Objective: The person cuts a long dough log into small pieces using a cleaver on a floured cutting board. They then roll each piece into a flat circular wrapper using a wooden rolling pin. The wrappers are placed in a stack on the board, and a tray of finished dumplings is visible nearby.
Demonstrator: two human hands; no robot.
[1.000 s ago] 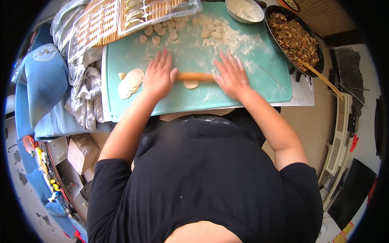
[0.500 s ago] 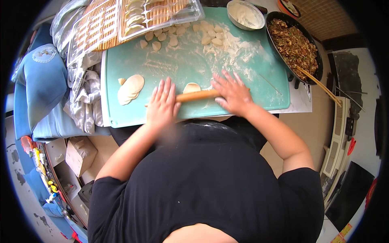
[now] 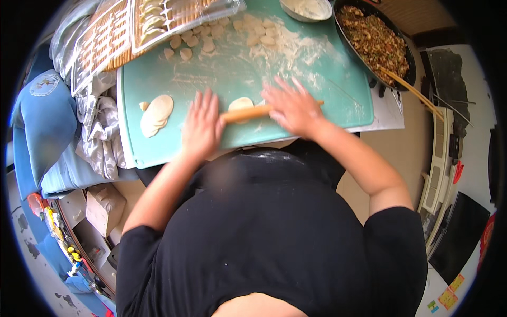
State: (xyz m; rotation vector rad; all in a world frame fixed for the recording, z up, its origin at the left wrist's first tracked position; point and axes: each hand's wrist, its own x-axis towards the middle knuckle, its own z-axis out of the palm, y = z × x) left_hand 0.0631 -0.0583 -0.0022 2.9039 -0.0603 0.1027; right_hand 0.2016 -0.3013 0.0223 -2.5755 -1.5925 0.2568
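Both palms press down on a wooden rolling pin [image 3: 246,113] that lies crosswise near the front of a green board [image 3: 338,103]. My left hand [image 3: 202,124] covers its left end, fingers stretched out and slightly blurred. Over its right part lies my right hand [image 3: 293,108], fingers spread, the pin's thin tip showing beyond it. Under and behind the pin is a flattened dough wrapper [image 3: 242,102], partly covered by it. Left of my left hand sits a small overlapping pile of rolled wrappers [image 3: 158,112]. Several small dough pieces [image 3: 208,45] lie farther back among loose flour [image 3: 296,47].
A clear compartment tray [image 3: 111,37] holding folded dumplings [image 3: 153,22] overlaps the board's back left. Behind stands a bowl of flour [image 3: 306,9]. A black pan of chopped filling [image 3: 375,45], with chopsticks [image 3: 417,98] in it, stands at the right. Blue cushions [image 3: 47,113] are at the left.
The rolling pin has moved slightly toward me on the wrapper, which shows more of its far part. Both hands stay on the pin. The whole view has shifted a little.
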